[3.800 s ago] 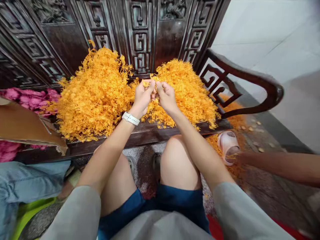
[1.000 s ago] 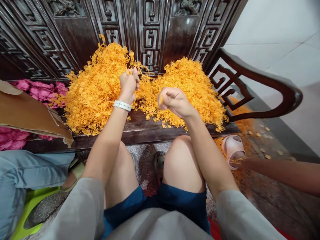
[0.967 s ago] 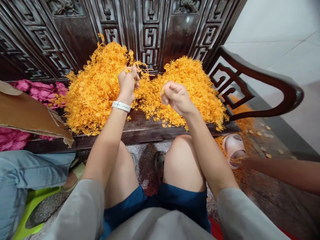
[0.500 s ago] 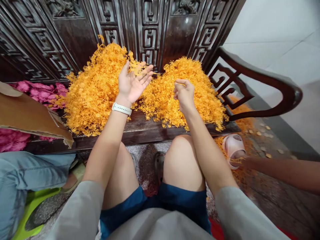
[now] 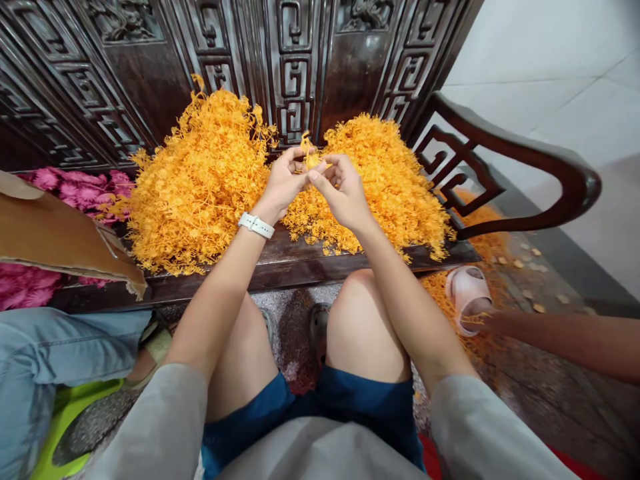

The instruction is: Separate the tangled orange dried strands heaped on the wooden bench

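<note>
A small orange sprig [image 5: 313, 160] is pinched at about 12 o'clock from the frame centre, just above the meeting point of the two hands. The left hand [image 5: 284, 181] is half closed, its fingers [image 5: 295, 157] curled in toward the sprig, and the right hand [image 5: 341, 191] is likewise half closed, its fingertips [image 5: 320, 175] drawn together at the sprig's base. The sprig appears to be gripped by both hands, though its lower part is partly hidden by the fingers. A white watch strap [image 5: 256, 225] is worn on the left wrist.

Directly behind the hands, two heaps of dried orange sprigs are piled on a dark carved wooden bench [image 5: 310, 272]: the larger heap [image 5: 197, 187] at 10 o'clock and the other heap [image 5: 393, 180] at 2 o'clock, touching near the middle. The bench's fretwork back [image 5: 295, 73] rises at 12 o'clock, and its curved armrest [image 5: 565, 180] lies at 3 o'clock.

A co-worker's bare forearm [image 5: 565, 340] extends in from 4 o'clock, ending beside a pale pink slipper [image 5: 467, 300] on a floor strewn with orange scraps [image 5: 500, 267]. A denim-clad leg [image 5: 50, 360] is seen at 8 o'clock, below a cardboard sheet [image 5: 55, 240] lying over pink fabric [image 5: 75, 187].
</note>
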### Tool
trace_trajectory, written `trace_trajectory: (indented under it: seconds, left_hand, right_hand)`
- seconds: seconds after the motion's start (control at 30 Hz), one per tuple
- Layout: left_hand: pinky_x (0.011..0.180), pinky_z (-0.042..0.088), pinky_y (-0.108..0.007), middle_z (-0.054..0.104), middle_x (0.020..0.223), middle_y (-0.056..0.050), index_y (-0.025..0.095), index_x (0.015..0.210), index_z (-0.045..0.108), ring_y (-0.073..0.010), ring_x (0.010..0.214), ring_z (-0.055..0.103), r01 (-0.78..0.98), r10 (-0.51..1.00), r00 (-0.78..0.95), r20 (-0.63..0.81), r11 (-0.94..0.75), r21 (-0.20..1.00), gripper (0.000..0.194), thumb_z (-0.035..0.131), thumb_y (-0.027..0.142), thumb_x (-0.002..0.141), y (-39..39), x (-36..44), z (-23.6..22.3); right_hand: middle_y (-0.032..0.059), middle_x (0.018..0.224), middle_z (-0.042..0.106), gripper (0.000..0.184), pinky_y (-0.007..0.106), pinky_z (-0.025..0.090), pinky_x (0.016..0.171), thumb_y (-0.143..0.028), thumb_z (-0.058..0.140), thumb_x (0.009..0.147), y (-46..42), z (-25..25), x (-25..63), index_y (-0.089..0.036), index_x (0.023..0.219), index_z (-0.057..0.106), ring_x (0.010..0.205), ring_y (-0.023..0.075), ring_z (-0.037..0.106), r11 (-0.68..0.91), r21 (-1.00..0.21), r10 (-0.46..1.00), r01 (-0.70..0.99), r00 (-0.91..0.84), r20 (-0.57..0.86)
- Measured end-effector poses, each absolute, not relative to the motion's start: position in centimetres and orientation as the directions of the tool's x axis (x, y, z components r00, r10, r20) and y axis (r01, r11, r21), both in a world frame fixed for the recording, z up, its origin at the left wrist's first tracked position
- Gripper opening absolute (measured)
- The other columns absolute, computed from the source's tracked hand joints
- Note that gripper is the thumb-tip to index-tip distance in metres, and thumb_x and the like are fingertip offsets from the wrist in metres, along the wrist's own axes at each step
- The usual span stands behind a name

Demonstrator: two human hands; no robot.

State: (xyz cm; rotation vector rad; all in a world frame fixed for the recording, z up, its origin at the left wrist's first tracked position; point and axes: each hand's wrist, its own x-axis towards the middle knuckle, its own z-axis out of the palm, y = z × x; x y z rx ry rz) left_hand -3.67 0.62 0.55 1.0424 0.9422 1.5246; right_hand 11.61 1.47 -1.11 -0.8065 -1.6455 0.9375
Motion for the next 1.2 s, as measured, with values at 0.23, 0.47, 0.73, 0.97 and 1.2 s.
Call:
trace_trajectory:
  seconds: [0.23,0.47,0.73,0.97,1.2]
  left_hand:
    - [0.069,0.047,-0.03,0.058,0.083,0.001,0.025,0.112,0.072,-0.0183,0.08,0.06,0.135,0.921,0.003,0.39,-0.387,0.912,0.052,0.094,0.007,0.07,1.7,-2.9,-1.7]
    - [0.078,0.055,-0.035,0.069,0.106,-0.007,0.025,0.131,0.067,-0.0194,0.092,0.067,0.092,0.924,0.173,0.342,-0.361,0.928,0.047,0.083,0.018,0.088,1.9,-2.9,-2.1]
    - [0.094,0.056,-0.046,0.07,0.101,-0.007,0.024,0.117,0.074,-0.0287,0.105,0.067,0.409,0.879,0.095,0.468,-0.463,0.786,0.035,0.087,0.021,0.085,2.1,-2.4,-2.9]
    - [0.117,0.048,-0.055,0.069,0.137,-0.016,0.02,0.15,0.064,-0.0375,0.133,0.06,0.434,0.859,0.28,0.428,-0.511,0.742,0.078,0.091,0.021,0.077,0.8,-1.7,-2.7]
    - [0.092,0.062,-0.041,0.078,0.122,-0.013,0.021,0.133,0.077,-0.0261,0.11,0.075,-0.156,0.976,0.199,0.093,-0.062,0.986,0.04,0.067,0.044,0.101,1.2,-2.5,-1.4]
  right_hand:
    - [0.0005,0.081,0.054,0.061,0.032,0.051,0.063,-0.087,0.07,0.088,3.6,-2.3,12.0,-0.028,0.101,0.06,0.077,0.0181,0.058,0.449,-0.892,0.87,-0.043,-0.205,0.448]
    - [-0.0002,0.076,0.052,0.058,0.032,0.047,0.058,-0.085,0.07,0.09,4.6,-3.1,12.9,-0.029,0.092,0.057,0.07,0.0182,0.055,0.423,-0.904,0.887,-0.058,-0.176,0.426]
    - [0.0002,0.078,0.056,0.066,0.03,0.045,0.057,-0.093,0.065,0.086,3.4,-1.7,12.4,-0.028,0.095,0.057,0.068,0.0163,0.055,0.332,-0.941,0.925,-0.071,-0.173,0.339]
    - [0.0022,0.084,0.058,0.06,0.032,0.053,0.066,-0.086,0.07,0.088,4.7,-3.0,13.1,-0.028,0.092,0.055,0.082,0.0195,0.062,0.415,-0.91,0.907,-0.012,-0.071,0.415]
    - [0.0039,0.095,0.063,0.049,0.035,0.054,0.069,-0.077,0.07,0.094,5.4,-3.4,14.0,-0.029,0.102,0.062,0.081,0.0196,0.062,0.462,-0.886,0.876,-0.051,-0.132,0.464]
